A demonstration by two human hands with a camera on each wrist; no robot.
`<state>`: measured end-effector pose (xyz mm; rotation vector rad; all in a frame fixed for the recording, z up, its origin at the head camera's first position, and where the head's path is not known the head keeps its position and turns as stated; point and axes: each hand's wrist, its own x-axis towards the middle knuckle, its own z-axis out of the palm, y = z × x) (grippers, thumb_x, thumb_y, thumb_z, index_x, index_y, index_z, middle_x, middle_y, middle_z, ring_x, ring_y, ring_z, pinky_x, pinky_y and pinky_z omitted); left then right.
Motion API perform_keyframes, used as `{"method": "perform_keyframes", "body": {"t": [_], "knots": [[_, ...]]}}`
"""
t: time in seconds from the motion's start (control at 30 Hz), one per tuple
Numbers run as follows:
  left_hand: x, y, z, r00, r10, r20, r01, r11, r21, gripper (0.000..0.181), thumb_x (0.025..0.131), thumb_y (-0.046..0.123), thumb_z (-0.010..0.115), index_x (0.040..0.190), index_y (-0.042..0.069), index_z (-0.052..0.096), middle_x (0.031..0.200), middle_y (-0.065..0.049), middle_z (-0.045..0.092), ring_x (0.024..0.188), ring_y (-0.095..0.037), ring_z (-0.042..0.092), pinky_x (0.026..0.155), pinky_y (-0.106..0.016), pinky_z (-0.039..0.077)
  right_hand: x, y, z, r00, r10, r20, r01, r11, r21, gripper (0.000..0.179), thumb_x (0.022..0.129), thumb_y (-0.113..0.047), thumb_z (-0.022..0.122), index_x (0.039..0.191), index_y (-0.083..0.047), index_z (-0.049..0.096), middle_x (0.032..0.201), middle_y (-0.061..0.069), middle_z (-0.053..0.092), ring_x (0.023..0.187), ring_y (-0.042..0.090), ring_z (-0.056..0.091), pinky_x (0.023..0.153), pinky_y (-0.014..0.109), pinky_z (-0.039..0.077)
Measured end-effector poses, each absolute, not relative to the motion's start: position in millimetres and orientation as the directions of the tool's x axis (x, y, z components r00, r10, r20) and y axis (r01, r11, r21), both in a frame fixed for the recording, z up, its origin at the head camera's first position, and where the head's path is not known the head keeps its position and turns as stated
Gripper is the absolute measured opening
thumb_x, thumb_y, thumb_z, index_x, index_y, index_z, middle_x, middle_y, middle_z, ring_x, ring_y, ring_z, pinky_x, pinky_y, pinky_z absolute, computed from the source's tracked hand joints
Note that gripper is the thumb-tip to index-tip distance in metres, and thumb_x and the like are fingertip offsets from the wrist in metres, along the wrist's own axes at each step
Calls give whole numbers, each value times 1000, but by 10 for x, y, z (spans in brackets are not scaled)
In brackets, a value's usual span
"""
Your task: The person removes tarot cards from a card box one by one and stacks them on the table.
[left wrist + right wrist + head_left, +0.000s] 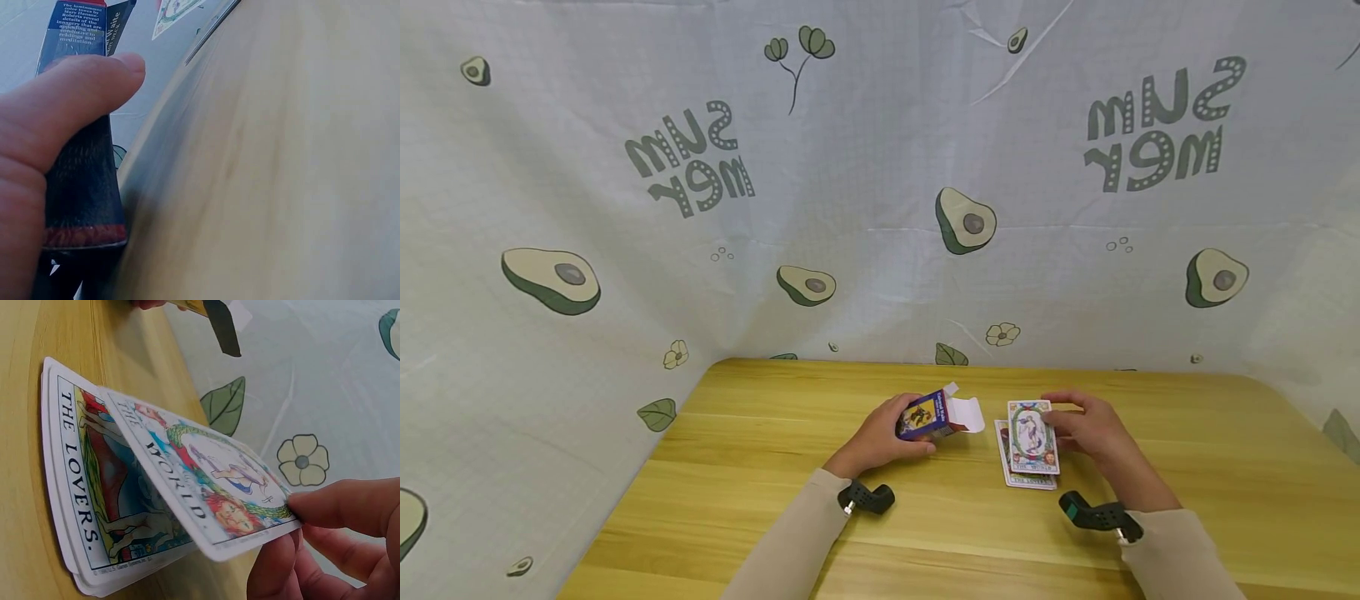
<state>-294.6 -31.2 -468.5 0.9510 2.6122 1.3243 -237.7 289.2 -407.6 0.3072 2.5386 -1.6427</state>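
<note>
My left hand grips a dark blue tarot card box, its white top flap standing open toward the right. In the left wrist view the thumb lies along the side of the box. My right hand pinches a tarot card by its edge. That card, "The World", is tilted above a small stack of cards on the table. "The Lovers" is on top of the stack, partly hidden by the raised card.
The wooden table runs back to a pale curtain printed with avocados, leaves and "summer" lettering. A dark wrist camera mount sits at the left wrist, another mount at the right.
</note>
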Motion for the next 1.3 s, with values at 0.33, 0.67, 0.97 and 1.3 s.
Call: {"method": "perform_keyframes", "body": {"t": [0.33,0.67,0.97,1.3], "knots": [[-2942,-313,-4683,-816,543,198,485,456,747,74,78,42,78,141,22,44,123,3,53,102,-11,50,87,-27,43,-2403,2896,-4124,-970,107,-217,242,418,-876,49,93,-23,63,132,3,49,106,17,62,79,21,60,68,29,51],[-2955,-311,-4690,-812,549,198,489,457,743,74,78,43,78,141,23,43,124,3,53,104,-11,50,88,-27,43,-2423,2893,-4187,-970,105,-219,243,459,-855,45,91,-19,65,125,7,54,91,9,64,74,20,57,63,29,50],[-2942,-315,-4684,-813,546,202,493,461,738,74,78,41,78,141,21,44,124,2,53,103,-11,50,87,-27,43,-2436,2897,-4228,-977,114,-180,213,522,-826,39,90,-15,65,117,11,55,88,11,66,69,18,58,61,28,50],[-2952,-316,-4698,-809,548,210,499,453,739,74,79,42,78,141,21,43,125,1,53,103,-12,50,87,-28,43,-2432,2888,-4281,-973,151,-176,231,547,-805,37,91,-17,65,115,10,58,88,14,61,69,20,54,60,28,49]]}}
